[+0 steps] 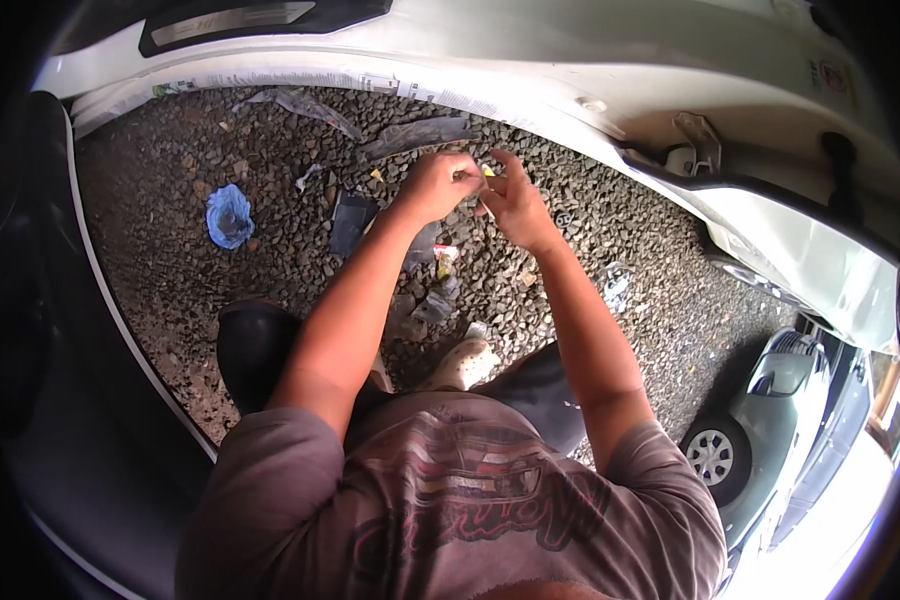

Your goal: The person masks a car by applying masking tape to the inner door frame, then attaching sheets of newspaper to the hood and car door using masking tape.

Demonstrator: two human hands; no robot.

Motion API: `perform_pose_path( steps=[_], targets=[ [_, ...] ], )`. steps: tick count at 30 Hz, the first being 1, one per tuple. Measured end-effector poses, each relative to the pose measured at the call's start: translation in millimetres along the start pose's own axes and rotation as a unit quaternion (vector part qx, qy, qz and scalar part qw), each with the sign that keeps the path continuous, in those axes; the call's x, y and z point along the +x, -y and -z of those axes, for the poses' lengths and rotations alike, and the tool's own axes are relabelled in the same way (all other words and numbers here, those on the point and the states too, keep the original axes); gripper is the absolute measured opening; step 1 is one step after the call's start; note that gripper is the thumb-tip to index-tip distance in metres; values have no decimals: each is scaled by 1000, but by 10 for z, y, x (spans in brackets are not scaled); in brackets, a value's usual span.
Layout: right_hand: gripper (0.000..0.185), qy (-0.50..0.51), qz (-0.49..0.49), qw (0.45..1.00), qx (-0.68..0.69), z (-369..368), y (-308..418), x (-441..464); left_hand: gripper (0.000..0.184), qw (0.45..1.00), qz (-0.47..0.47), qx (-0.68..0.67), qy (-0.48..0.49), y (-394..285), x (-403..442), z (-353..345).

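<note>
My left hand is closed in a pinch, its fingertips meeting those of my right hand above the gravel. The right hand's thumb and some fingers are drawn together, while one finger sticks up. A small pale sliver shows at the right fingertips; what it is, I cannot make out. A small yellow spot shows between the hands, and I cannot tell whether it is held or lies behind them. Below the hands, dark flat pieces and a red-and-white wrapper lie on the stones.
A crumpled blue plastic bag lies on the gravel to the left. A white vehicle panel edged with newspaper curves across the top. Clear crumpled plastic lies to the right. A parked car stands at lower right.
</note>
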State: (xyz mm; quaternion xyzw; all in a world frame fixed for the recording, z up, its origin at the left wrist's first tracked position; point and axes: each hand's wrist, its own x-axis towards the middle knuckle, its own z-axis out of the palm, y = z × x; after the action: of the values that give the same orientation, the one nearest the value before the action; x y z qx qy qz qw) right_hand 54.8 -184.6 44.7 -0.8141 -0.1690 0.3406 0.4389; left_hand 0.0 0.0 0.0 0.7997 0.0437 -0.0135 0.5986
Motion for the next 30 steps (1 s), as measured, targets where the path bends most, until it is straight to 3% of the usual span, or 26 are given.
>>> perform_pose_path(
  steps=[2, 5, 7, 11, 13, 14, 15, 16, 17, 18, 19, 23, 30],
  targets=[
    [40, -96, 6, 984, -148, -171, -2, 54, 10, 998, -9, 43, -49, 16, -85, 119],
    [26, -63, -61, 973, -216, -135, -60, -20, 11, 990, -28, 97, -95, 32, -206, -85],
    [19, -70, -44, 980, -184, -197, -7, -18, 12, 992, 23, 72, -105, 101, -266, 9],
    [19, -127, -64, 990, -21, -426, -198, 122, 11, 971, -35, 159, -177, 142, -287, -46],
    [19, -193, -222, 951, 99, -392, 79, 138, 11, 967, -31, 164, -191, 287, -275, 24],
    [17, -235, -273, 930, 65, -305, -113, 168, 9, 961, 43, 13, -273, 426, -216, 188],
    [18, -298, -280, 896, 175, -167, -491, 208, 7, 921, 116, -138, -346, 510, -193, 284],
    [18, -315, -270, 891, 183, -21, -539, 101, 4, 841, 122, -402, -341, 243, -183, 501],
    [15, -290, -236, 888, 267, 85, -960, 103, 2, 756, 133, -565, -302, 57, -197, 679],
    [13, -260, -241, 911, 209, 197, -1038, 21, 2, 723, 104, -628, -270, 139, -186, 695],
    [14, -257, -251, 901, 241, 246, -918, -73, 3, 683, 74, -688, -232, 169, -138, 662],
    [19, -246, -257, 911, 207, 220, -852, -203, 7, 598, 41, -772, -212, 434, 15, 359],
    [22, -231, -275, 908, 218, 202, -860, -282, 10, 601, -3, -777, -187, 535, 334, 235]
  ],
)
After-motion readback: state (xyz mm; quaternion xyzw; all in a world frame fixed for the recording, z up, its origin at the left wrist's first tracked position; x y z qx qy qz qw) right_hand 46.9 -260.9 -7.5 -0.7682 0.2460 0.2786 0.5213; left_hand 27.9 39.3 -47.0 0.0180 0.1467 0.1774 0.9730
